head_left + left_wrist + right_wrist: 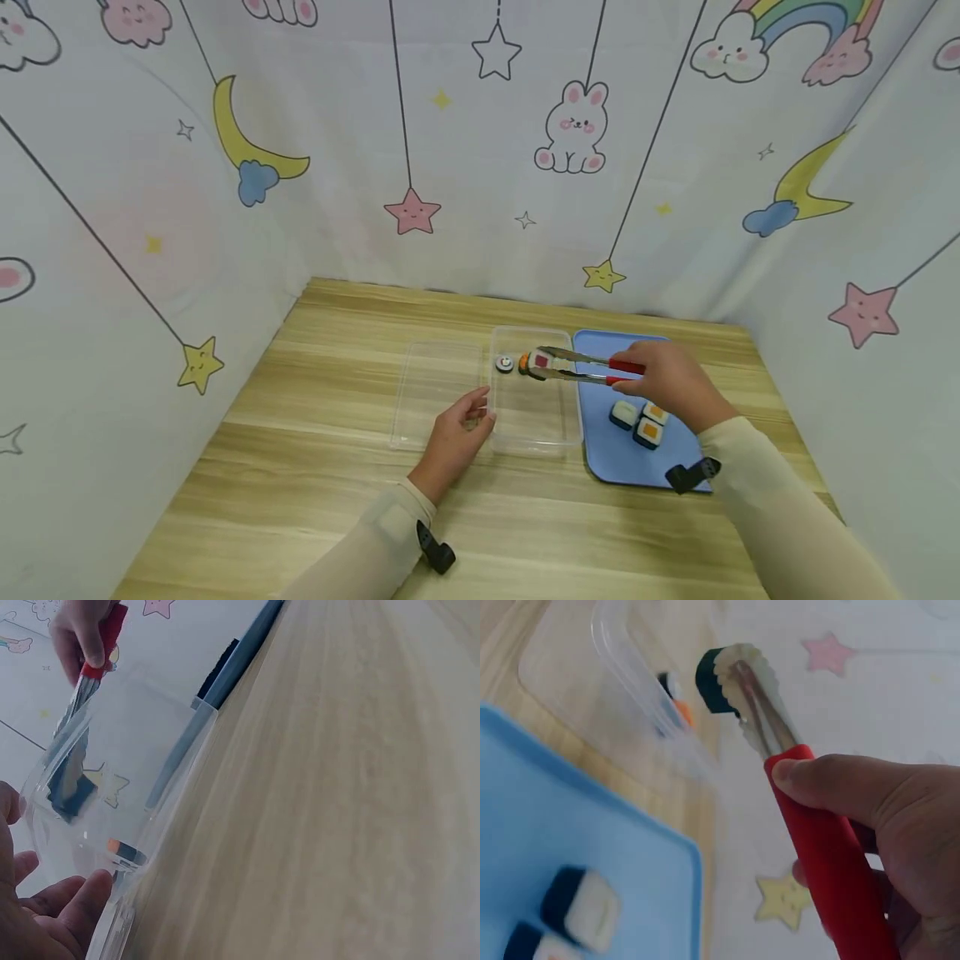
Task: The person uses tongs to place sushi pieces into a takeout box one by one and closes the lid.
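Note:
My right hand [669, 385] grips red-handled metal tongs [810, 847]. Between the tong tips is a sushi piece [539, 362] with a dark wrap and a reddish centre, held above the clear plastic container [536, 433]. Inside the container, a small round sushi roll [504, 364] and an orange-topped piece [523, 363] sit toward the back; the held piece partly hides the orange one. My left hand [456, 435] is at the container's left side, its fingers loosely bent and the fingertips [94, 889] right at the clear wall.
To the right, a blue tray [615, 462] carries a white-topped sushi piece [623, 414] and two with orange-yellow centres [648, 432]. A flat clear lid [435, 383] lies left of the container. Behind the wooden table [360, 317] hangs a patterned curtain [480, 150].

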`<state>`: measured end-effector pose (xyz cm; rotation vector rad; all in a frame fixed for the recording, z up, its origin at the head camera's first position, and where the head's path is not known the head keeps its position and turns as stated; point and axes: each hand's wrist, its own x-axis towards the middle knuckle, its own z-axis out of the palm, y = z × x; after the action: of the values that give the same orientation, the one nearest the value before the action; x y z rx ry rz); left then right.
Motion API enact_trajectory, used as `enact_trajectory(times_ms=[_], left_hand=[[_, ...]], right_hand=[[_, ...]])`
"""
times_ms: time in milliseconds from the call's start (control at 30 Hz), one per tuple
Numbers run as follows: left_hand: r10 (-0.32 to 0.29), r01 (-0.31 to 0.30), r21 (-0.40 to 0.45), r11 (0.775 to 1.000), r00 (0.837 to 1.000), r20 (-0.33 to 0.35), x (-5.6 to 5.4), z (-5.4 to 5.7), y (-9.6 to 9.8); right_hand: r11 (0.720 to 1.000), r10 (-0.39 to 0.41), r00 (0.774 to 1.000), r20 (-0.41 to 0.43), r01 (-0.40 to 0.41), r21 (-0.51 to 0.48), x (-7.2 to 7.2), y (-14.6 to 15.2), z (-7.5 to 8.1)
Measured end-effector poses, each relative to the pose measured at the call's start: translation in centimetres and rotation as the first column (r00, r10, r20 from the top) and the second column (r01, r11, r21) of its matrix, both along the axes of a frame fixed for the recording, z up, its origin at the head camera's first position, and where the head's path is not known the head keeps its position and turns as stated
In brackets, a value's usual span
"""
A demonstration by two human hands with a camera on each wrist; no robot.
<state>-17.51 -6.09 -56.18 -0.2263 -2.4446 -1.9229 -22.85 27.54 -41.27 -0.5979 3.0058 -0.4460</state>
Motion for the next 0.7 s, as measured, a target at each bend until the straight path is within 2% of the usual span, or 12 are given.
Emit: enact_trajectory(times_ms=[133, 333, 533, 633, 700], left_hand=[[0.006, -0.006, 0.007, 1.0, 1.0, -0.002, 0.0, -0.1, -0.1], [-0.006, 0.006, 0.013, 1.0, 1.0, -0.002, 0.0, -0.1, 0.0], [0.009, -0.009, -0.007, 1.0, 1.0, -0.019, 0.1, 0.1, 0.0], [0.015, -0.015, -0.004, 1.0, 1.0, -0.016, 0.1, 0.2, 0.1], [0.014, -0.013, 0.001, 1.0, 1.0, -0.01, 0.1, 0.2, 0.1]], right_hand=[[0.992, 0.098, 0.995, 0.007, -0.099, 0.078, -1.9, -3.9, -1.1], [0.982, 0.134, 0.99, 0.038, -0.138, 0.13, -3.1, -6.6, -2.2], [0.985, 0.127, 0.992, 0.025, -0.129, 0.118, -2.9, -6.2, -2.3], [0.993, 0.092, 0.996, 0.002, -0.092, 0.074, -2.3, -4.7, -1.5], [0.999, 0.042, 0.999, -0.011, -0.042, 0.029, -1.7, -3.2, -0.7]])
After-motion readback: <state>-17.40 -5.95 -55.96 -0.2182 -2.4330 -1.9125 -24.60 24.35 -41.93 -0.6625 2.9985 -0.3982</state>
